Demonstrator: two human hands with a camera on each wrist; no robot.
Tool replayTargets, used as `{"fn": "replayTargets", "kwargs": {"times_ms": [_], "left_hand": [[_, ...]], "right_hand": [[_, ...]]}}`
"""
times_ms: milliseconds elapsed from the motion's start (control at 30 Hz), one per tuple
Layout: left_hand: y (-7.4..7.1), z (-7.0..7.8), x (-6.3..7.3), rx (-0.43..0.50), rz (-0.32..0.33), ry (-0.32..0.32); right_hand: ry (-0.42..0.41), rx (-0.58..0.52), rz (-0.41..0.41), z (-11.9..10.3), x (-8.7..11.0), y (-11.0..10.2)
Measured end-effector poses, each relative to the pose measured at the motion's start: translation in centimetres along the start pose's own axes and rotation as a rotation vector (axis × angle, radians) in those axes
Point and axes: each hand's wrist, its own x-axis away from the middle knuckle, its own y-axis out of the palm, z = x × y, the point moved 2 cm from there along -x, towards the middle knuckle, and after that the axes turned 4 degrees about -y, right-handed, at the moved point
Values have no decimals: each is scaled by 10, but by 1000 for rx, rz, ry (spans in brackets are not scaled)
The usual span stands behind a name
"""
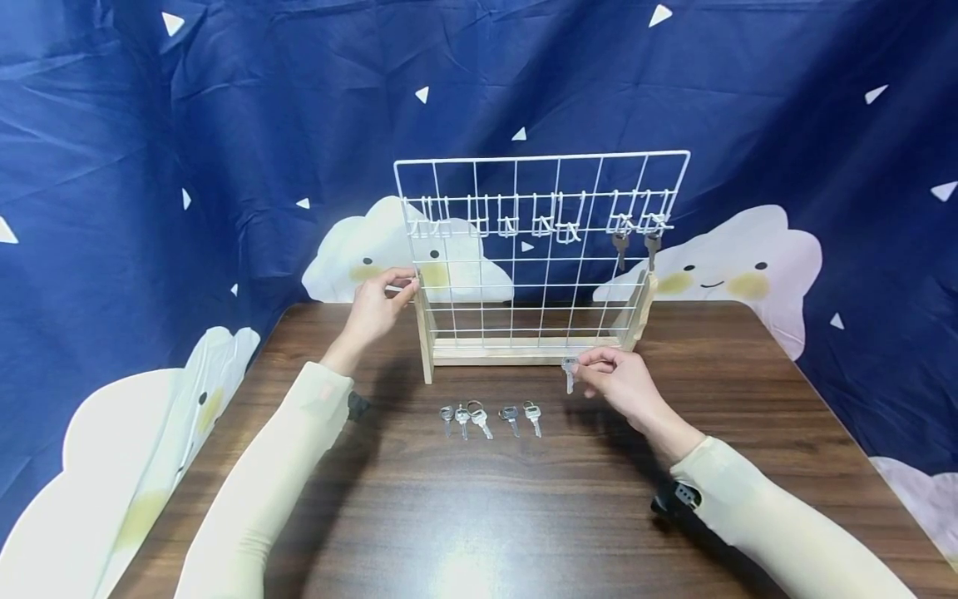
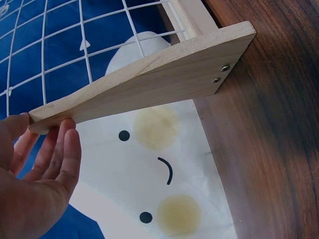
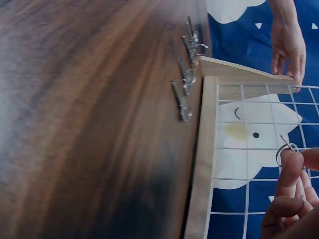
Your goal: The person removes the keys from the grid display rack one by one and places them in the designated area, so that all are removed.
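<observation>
My left hand [image 1: 377, 304] pinches the upper end of the rack's left wooden side piece [image 2: 149, 79], thumb on one face and fingers on the other. Between thumb and fingertips of my right hand [image 1: 617, 378] is a silver key [image 1: 570, 374], held in front of the rack's lower bar; its ring [image 3: 280, 153] shows in the right wrist view. The white wire grid rack [image 1: 542, 262] stands upright in its wooden base [image 1: 494, 353]. Two keys hang from hooks at its right: one key [image 1: 620, 249] beside another key [image 1: 653, 248].
Several loose keys with rings lie in a row before the rack, from a leftmost key [image 1: 446, 418] to a rightmost key [image 1: 533, 418]. White hooks [image 1: 507, 225] line the grid's upper part. Behind the brown table [image 1: 464, 507] hangs a blue cloth [image 1: 299, 108] with clouds.
</observation>
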Motion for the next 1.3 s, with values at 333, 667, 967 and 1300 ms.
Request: {"fn": "replayTargets", "kwargs": {"times_ms": [333,667,967,1300], "left_hand": [[0,1,0,18,3,7],[0,2,1,5,1,4],[0,1,1,4,3,14],[0,-1,-1,5,-1,4]], "right_hand": [[54,26,-65,18,2,9],[122,64,-113,38,4,17],[160,105,-162,45,4,21],[151,157,-181,53,1,21]]}}
